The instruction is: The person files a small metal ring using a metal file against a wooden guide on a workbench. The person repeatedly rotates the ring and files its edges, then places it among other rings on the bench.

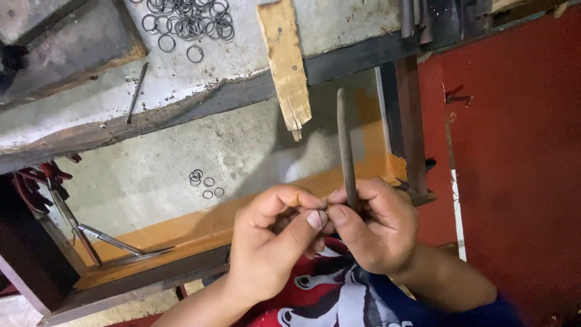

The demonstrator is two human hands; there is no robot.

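My right hand (378, 227) grips a long dark metal rod (345, 145) that points up and away from me. My left hand (272, 239) pinches a small wire ring (321, 216) between thumb and forefinger, right against the base of the rod where my right thumb presses. Both hands meet just above my lap. The ring is mostly hidden by my fingers.
A pile of wire rings (190, 21) lies on the upper concrete ledge, and several loose rings (204, 183) lie on the lower surface. A wooden slat (284, 60) leans over the edge. Red-handled pliers (57, 188) rest at the left. A red panel (514, 151) fills the right.
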